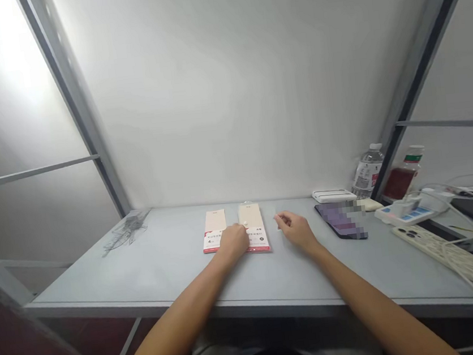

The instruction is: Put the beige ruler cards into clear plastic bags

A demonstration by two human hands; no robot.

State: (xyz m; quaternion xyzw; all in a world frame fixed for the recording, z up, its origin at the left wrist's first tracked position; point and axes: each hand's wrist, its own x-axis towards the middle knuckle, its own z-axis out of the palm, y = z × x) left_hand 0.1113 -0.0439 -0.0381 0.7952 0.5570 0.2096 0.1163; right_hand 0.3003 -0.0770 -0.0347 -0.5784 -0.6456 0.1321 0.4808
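Two flat packs with beige upper parts, white printed bands and red lower edges lie side by side on the grey table (166,271). My left hand (234,241) is closed over the gap between the left pack (214,223) and the right pack (254,216); whatever its fingers hold is hidden. A small white piece shows beside its fingertips. To the right of the packs, my right hand (293,228) has its fingers curled together near the tabletop, with a faint clear or whitish bit at the fingertips that is too small to name.
At the right lie a phone with a purple screen (342,221), a power strip (407,212), a cream patterned phone case (450,250) and tangled white cables. Behind them stand a water bottle (367,174) and a bottle of red liquid (403,177). Dark scribbles (128,231) mark the table's left.
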